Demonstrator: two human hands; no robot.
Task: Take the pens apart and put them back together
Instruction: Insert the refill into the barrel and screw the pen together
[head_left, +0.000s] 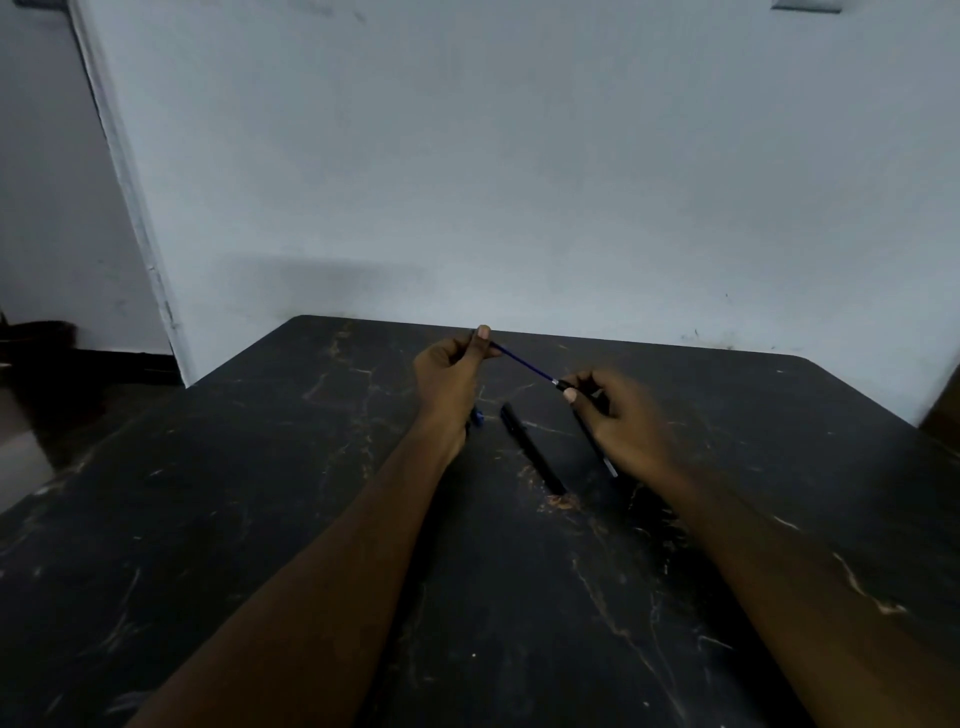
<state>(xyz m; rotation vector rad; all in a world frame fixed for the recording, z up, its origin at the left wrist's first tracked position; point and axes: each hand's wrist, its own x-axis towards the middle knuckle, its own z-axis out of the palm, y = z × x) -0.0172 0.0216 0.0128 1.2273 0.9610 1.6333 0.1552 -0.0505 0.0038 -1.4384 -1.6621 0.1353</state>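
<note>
Both hands are raised over the far middle of the dark table (260, 519). My left hand (452, 369) pinches the far end of a thin blue refill (522, 360) between thumb and fingers. My right hand (618, 410) pinches the refill's near end at its metal tip. Below the hands a black pen (530, 449) lies on the table. A second dark pen part (597, 447) lies partly under my right hand. A small blue piece (478, 415) shows beside my left wrist, mostly hidden.
The table's far edge meets a pale wall (519, 182). A wall corner and dark floor lie at the left (62, 364). The table surface is black with pale veins and scratches.
</note>
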